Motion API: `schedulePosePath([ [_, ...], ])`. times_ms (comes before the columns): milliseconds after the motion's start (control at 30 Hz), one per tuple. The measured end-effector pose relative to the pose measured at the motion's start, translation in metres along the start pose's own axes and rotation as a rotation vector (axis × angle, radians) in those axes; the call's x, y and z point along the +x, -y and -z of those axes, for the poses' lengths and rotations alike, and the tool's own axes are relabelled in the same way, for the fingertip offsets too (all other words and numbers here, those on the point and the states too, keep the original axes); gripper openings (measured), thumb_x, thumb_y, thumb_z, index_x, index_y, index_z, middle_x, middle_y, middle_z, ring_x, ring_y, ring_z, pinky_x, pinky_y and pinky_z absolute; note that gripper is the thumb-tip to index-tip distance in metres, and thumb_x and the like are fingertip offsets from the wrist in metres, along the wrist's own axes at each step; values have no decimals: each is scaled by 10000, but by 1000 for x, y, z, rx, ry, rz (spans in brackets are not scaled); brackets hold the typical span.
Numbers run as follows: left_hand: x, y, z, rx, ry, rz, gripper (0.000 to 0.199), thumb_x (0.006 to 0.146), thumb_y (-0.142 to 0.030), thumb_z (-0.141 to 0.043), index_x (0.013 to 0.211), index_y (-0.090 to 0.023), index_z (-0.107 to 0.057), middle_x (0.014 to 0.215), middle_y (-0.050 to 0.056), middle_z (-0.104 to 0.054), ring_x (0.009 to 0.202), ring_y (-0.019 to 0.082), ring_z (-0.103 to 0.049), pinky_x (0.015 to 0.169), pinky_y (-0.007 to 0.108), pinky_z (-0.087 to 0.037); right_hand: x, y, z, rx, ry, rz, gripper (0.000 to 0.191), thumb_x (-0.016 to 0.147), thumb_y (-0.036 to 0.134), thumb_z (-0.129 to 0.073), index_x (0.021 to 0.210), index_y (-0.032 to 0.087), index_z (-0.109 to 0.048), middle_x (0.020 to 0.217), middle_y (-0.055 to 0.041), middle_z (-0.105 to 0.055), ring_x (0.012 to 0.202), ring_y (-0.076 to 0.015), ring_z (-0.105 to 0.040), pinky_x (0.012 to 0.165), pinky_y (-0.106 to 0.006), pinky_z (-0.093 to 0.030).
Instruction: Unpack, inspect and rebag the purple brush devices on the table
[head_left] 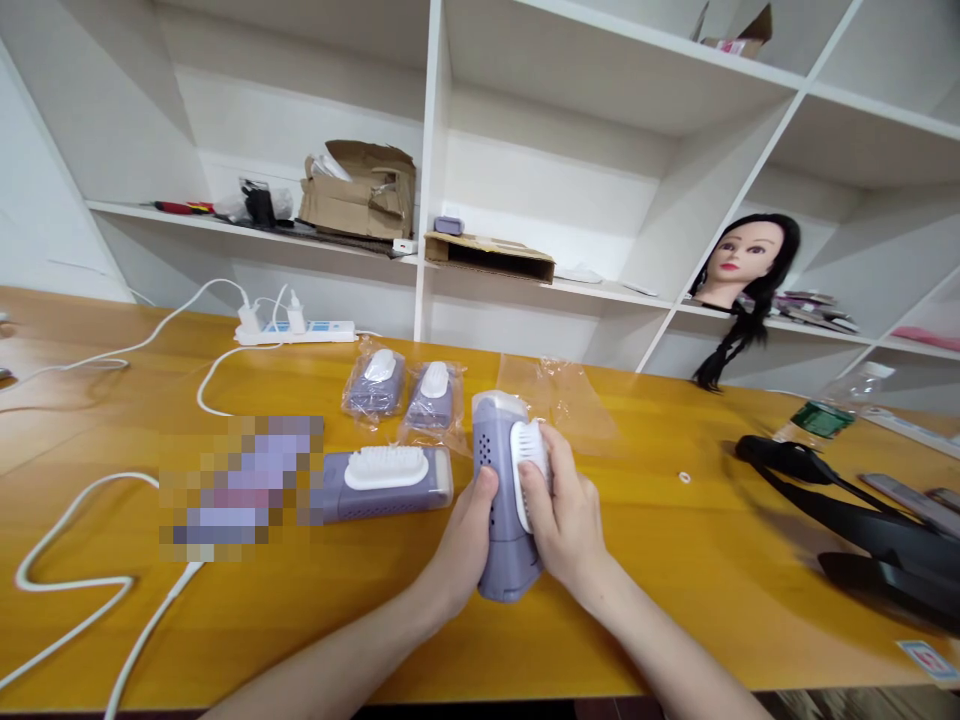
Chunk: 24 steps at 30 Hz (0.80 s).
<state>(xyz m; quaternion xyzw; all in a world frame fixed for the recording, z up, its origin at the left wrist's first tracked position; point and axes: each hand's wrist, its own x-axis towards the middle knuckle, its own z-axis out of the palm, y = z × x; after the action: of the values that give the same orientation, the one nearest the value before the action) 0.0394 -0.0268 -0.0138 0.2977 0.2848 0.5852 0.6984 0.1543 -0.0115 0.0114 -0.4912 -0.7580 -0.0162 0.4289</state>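
Observation:
Between my two hands a purple-grey handheld device (501,560) stands tilted, with small round holes in its side and a clear cap at its top. My left hand (465,535) is closed around its left side, thumb on the casing below the holes. With my right hand (566,510) I grip the white bristled brush head (529,440) on its right side. A similar device (390,503) lies just left of my hands, its white brush head (386,467) facing up. Behind it are two more purple units, one (375,392) and another (433,408), in clear plastic bags.
A blurred-out phone-like object (255,480) with a white cable lies left. A power strip (296,332) sits at the back. To the right are black headphones (795,500), a plastic bottle (832,405) and a small white ring (684,477). Shelves hold boxes and a mannequin head (742,255).

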Motion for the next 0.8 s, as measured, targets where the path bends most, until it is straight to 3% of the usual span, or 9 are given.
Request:
schedulePosePath([
  [67,-1,-6,-1,-31,-14,72,464,836,-514,-515,1125,-172,-638,1172,88,-660,1154,239,-558,1029,339,-378,1,-3,0,74,31,-1,449,905,387,-386,1308,191,-390,942,-90,-681,736,-227,-651,643,-342,-496],
  [167,0,-15,0,-85,-19,203,544,797,-586,-518,1158,-191,-616,1079,89,-700,1078,262,-608,976,378,-431,3,-11,0,261,109,-17,488,901,451,-382,1326,211,-380,742,-19,-617,594,-183,-570,558,-302,-452],
  [267,3,-21,3,-92,10,267,590,788,-626,-490,1141,-171,-621,973,107,-724,963,281,-659,895,396,-479,9,-22,-2,485,46,-113,459,909,490,-341,1254,210,-453,661,15,-515,555,-157,-504,539,-282,-430],
  [367,5,-22,7,-69,76,333,631,778,-659,-463,1109,-149,-634,892,121,-728,833,289,-690,816,412,-504,16,-34,-4,670,7,-302,439,879,516,-393,1183,216,-491,883,-37,-582,710,-168,-570,626,-291,-468],
  [500,5,-16,9,-92,193,425,639,782,-653,-458,1135,-147,-622,889,128,-726,787,294,-698,808,434,-498,25,-44,-5,902,188,-531,507,867,537,-383,1251,217,-471,1086,-87,-616,835,-210,-609,671,-323,-489],
  [667,4,-10,11,-50,129,502,633,772,-635,-493,1144,-136,-608,914,135,-726,797,285,-697,820,425,-495,24,-49,-15,904,264,-677,313,793,424,-495,960,184,-608,854,-34,-635,722,-161,-570,591,-245,-431],
  [800,5,-6,13,-90,112,558,677,766,-647,-490,1175,-114,-572,917,150,-717,794,294,-694,833,461,-487,23,-59,-22,786,333,-738,176,729,373,-513,720,199,-538,571,45,-504,493,-107,-448,453,-208,-323],
])
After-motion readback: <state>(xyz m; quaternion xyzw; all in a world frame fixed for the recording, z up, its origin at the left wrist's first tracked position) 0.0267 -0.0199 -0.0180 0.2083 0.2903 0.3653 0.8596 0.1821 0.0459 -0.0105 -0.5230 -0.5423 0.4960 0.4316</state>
